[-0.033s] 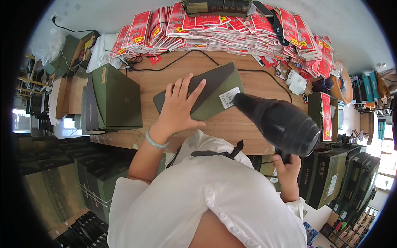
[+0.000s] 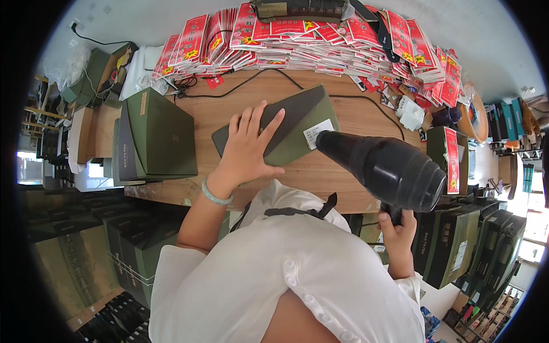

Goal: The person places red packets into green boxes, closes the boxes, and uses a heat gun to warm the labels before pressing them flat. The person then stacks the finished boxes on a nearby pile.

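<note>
A dark grey and olive-green box lies at an angle on the wooden table in front of me. My left hand rests on its left part, fingers spread over the lid and thumb stretched along the near edge. Toward the box's right end is a white printed label. My right hand is closed round the handle of a black hair dryer. The dryer's nozzle points left at the label and covers part of its right side; whether it touches cannot be seen.
Red printed booklets are heaped along the back of the table, with a black cable in front. An olive box stands to the left. An open box is on the right, near a white plastic piece. More boxes are stacked below.
The hair dryer's nozzle has shifted slightly left, over more of the label, and its body has swung a little. My left hand and the box have stayed in place.
</note>
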The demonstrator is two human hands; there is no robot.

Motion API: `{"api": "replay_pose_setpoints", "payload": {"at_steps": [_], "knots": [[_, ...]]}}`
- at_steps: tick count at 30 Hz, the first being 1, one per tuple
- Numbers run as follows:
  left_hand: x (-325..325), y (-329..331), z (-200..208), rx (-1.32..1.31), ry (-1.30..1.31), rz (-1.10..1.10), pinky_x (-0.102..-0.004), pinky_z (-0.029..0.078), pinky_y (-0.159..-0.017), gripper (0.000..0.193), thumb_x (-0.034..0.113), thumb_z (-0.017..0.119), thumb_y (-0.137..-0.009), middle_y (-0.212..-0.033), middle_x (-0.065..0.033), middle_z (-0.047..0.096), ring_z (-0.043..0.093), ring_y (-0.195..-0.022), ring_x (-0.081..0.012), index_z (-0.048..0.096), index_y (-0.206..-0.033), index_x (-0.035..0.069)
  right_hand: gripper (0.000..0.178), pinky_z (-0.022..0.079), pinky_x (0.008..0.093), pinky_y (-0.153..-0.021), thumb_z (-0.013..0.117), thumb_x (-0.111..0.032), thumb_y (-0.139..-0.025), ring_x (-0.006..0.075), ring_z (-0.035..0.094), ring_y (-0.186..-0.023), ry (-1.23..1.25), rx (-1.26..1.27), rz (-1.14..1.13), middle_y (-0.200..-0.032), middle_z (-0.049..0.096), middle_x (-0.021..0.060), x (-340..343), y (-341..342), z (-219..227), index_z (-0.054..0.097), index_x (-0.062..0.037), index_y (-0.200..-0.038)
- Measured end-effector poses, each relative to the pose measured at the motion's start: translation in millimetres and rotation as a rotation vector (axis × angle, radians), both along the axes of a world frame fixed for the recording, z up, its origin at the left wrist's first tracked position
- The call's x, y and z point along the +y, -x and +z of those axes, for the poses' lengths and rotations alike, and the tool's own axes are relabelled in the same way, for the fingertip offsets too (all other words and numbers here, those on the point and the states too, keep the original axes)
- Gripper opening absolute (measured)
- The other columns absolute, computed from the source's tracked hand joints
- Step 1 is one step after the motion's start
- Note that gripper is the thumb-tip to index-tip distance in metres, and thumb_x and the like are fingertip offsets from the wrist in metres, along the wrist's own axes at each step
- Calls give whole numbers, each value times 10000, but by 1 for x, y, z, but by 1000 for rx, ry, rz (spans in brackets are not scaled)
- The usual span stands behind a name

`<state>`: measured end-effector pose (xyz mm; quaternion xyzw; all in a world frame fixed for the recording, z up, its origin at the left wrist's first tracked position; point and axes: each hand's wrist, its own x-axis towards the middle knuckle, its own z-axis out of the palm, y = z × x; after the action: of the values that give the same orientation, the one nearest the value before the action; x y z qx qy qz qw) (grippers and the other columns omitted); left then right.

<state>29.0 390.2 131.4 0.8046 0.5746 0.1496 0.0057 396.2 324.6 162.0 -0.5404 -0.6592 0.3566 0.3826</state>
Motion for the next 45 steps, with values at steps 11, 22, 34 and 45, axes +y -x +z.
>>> {"api": "replay_pose_setpoints", "payload": {"at_steps": [11,22,34,45], "knots": [[0,-1,4,-17,17,17,-540,270,-1061,1236,515,863,-482,-1508,-229,283,337,-1303,-403,300,-1527,174,331,482,249,-659,742,-68,-860,86,561,-715,-144,-213,98,-858,626,21,6,-1,8,612,36,-1146],[0,-2,5,-37,5,5,-537,271,-1061,1227,511,862,-481,-1493,-233,297,340,-1297,-404,313,-1523,164,287,495,266,-730,785,-55,-805,127,615,-778,91,45,-74,-881,697,82,6,12,13,653,31,-1045],[-1,-1,5,-55,-15,-2,-532,268,-1061,1218,515,851,-489,-1488,-232,302,340,-1300,-394,316,-1524,161,333,457,241,-654,738,-107,-867,88,540,-737,55,42,-2,-884,640,24,18,23,17,611,56,-1128],[-2,-1,5,-52,-5,7,-530,257,-1068,1215,541,842,-494,-1486,-228,303,337,-1299,-395,319,-1522,155,280,457,229,-681,725,-64,-872,76,552,-786,58,-26,40,-849,630,25,17,18,2,607,53,-1097]]}}
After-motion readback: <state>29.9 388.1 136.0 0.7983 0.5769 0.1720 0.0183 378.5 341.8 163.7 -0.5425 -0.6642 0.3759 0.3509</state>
